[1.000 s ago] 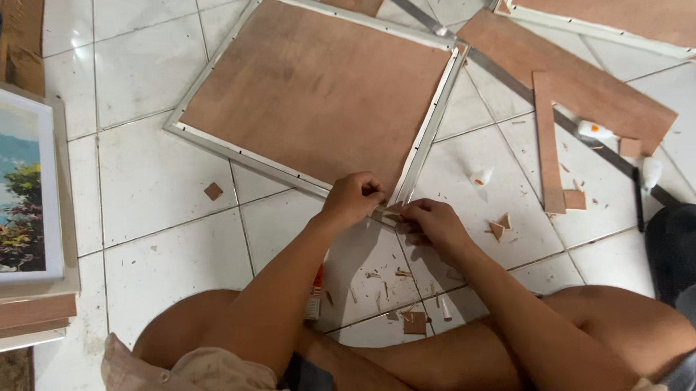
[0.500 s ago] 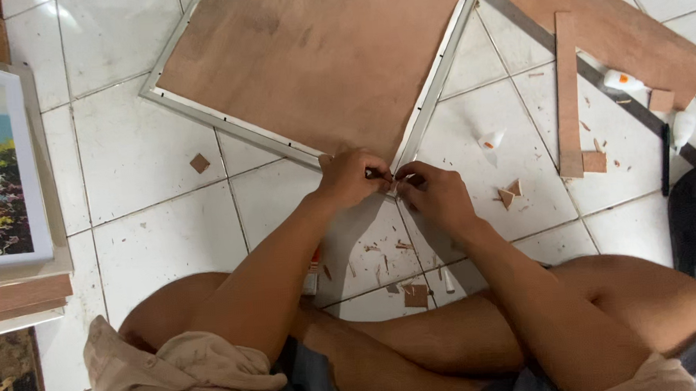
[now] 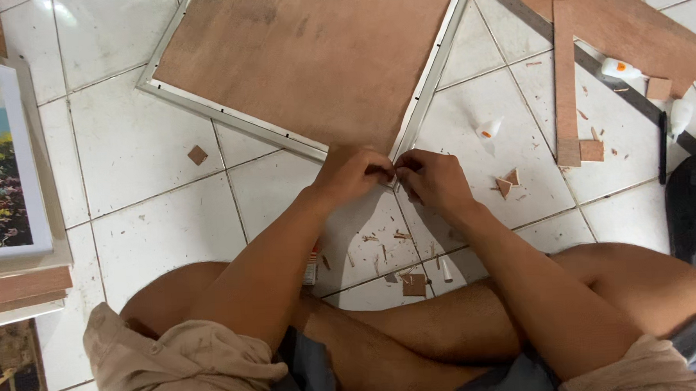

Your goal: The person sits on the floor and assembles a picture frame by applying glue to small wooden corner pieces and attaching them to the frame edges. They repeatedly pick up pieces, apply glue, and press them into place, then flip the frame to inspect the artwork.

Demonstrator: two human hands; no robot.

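- left hand (image 3: 352, 172) and right hand (image 3: 433, 178) pinch closed on something tiny at the framed backing board (image 3: 311, 60)'s 6 o'clock corner.
- board sits seated in frame; this corner seems unfinished; wood scraps (image 3: 508, 182) at 3 o'clock.

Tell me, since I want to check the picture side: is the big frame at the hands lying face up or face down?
Face down. The frame shows only its brown backing board, flat on the tiled floor; both hands, left hand and right hand, work its near corner.
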